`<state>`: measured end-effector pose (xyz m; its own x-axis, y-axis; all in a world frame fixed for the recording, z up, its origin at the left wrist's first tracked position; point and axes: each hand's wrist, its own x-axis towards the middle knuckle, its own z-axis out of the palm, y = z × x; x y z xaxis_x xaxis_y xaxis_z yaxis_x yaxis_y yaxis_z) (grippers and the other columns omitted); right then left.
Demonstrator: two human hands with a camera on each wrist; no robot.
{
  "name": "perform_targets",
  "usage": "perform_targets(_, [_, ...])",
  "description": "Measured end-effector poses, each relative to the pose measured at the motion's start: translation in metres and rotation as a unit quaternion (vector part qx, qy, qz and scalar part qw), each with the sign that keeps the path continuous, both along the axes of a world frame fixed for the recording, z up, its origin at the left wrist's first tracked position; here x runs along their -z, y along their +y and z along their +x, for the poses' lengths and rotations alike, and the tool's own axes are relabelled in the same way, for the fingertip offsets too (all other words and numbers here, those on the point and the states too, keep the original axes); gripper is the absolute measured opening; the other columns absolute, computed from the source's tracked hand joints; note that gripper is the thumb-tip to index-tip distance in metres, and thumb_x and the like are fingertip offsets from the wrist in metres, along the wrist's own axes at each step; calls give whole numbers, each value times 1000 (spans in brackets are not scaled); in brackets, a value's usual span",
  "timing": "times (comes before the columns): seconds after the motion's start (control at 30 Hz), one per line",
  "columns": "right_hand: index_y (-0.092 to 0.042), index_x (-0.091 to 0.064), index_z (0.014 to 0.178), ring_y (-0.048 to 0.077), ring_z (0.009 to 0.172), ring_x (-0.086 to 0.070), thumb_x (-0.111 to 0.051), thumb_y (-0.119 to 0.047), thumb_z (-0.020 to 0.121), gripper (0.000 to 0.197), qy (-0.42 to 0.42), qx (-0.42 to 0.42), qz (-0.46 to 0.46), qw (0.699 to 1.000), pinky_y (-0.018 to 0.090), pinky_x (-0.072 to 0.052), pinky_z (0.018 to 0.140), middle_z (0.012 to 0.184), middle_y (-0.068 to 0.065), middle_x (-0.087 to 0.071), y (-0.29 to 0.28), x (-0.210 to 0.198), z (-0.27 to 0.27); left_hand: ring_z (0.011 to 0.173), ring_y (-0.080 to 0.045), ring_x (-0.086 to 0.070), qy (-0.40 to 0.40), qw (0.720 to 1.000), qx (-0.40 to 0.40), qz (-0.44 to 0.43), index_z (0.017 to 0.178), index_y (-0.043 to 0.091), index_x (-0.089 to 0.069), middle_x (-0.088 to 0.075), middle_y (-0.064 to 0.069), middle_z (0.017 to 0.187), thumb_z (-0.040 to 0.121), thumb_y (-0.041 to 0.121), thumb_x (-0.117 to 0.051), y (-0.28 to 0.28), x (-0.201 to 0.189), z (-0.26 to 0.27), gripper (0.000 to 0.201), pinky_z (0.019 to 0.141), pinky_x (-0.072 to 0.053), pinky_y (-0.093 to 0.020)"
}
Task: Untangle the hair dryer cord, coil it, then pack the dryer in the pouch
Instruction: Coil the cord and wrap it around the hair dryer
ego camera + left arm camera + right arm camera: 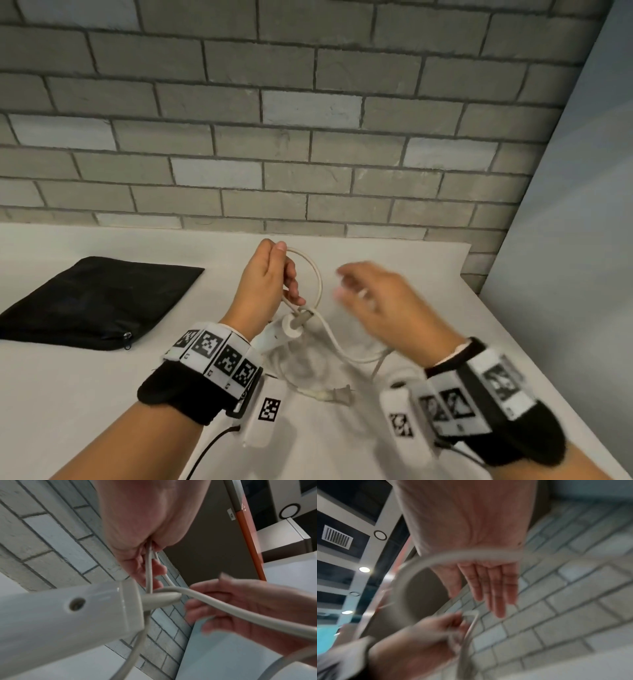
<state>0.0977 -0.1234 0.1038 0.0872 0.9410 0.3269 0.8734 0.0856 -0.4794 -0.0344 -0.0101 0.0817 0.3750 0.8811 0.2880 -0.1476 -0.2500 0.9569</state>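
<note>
My left hand is raised above the table and pinches a loop of the cream cord between thumb and fingers. The white hair dryer handle hangs just under that hand, and the cord leaves its end. In the left wrist view the handle fills the lower left, with the cord running off to the right. My right hand is blurred beside the loop, fingers straight. In the right wrist view the cord crosses in front of that hand's palm, ungripped. The plug lies on the table.
A black zipped pouch lies flat at the left of the white table. A grey brick wall stands right behind the table. The table's right edge runs diagonally past my right wrist.
</note>
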Motion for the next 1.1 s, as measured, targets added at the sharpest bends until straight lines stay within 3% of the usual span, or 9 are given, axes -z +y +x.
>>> perform_targets(0.07, [-12,-47,114,21,88,-59,-55,-42,85,42,-39,3,-117,992,34,-49,77,99,7,-62,10,21,-19,40,-11,-46,0,1000,4,-2,73,14,-36,-46,-3,68,98,24,-32,-3,1,4,27,48,-55,-34])
perform_targets(0.17, [-7,-53,94,30,73,-61,-47,-33,92,27,-74,18,-103,992,35,-46,66,86,17,-66,18,35,-19,41,-12,-47,5,1000,-2,2,73,14,-36,-44,-3,66,98,25,-32,-3,2,6,28,57,-56,-41])
perform_targets(0.3, [-16,-52,67,7,37,-43,-45,-30,93,30,142,-32,44,988,20,-40,44,51,6,-57,10,10,-11,46,-9,-36,36,997,-43,50,68,17,-34,-32,0,61,98,22,-33,5,8,1,30,51,-52,-32])
perform_targets(0.53, [-21,-49,69,7,36,-38,-35,-27,97,32,448,63,390,802,18,-31,37,44,-6,-52,-1,-33,40,55,-16,-33,82,993,-67,61,70,16,-34,-33,-2,62,97,26,-33,12,13,-4,29,53,-40,-32])
perform_targets(0.67, [-19,-47,68,7,31,-36,-33,-26,97,33,464,158,493,719,18,-28,34,38,-7,-51,-4,-33,77,57,-16,-40,100,990,-81,63,75,12,-40,-39,-4,65,97,27,-33,18,14,-9,28,49,-41,-28])
perform_targets(0.73, [-20,-49,69,5,30,-37,-35,-24,96,31,440,231,466,732,19,-30,34,41,-6,-53,2,-17,96,57,-15,-43,88,991,-81,54,70,16,-39,-39,-2,65,97,26,-33,18,14,-11,29,50,-44,-26])
perform_targets(0.8, [-14,-59,81,3,36,-46,-38,-14,93,25,401,286,360,792,22,-36,39,57,1,-59,11,10,109,55,-14,-43,64,994,-71,43,68,18,-37,-38,-1,64,97,25,-33,17,12,-11,31,47,-46,-23])
perform_targets(0.93, [-3,-59,117,41,102,-51,-44,14,77,46,34,335,154,929,43,-42,88,117,30,-50,19,54,96,51,-13,-41,41,997,-45,37,67,17,-35,-35,-1,63,97,25,-34,11,8,-8,31,40,-44,-21])
perform_targets(1.1, [-21,-38,135,17,122,-38,-40,0,81,59,-51,-8,118,992,27,-33,103,138,4,-38,21,46,23,50,-13,-40,47,998,-30,42,67,16,-35,-34,0,61,97,26,-34,8,11,-2,31,38,-40,-20])
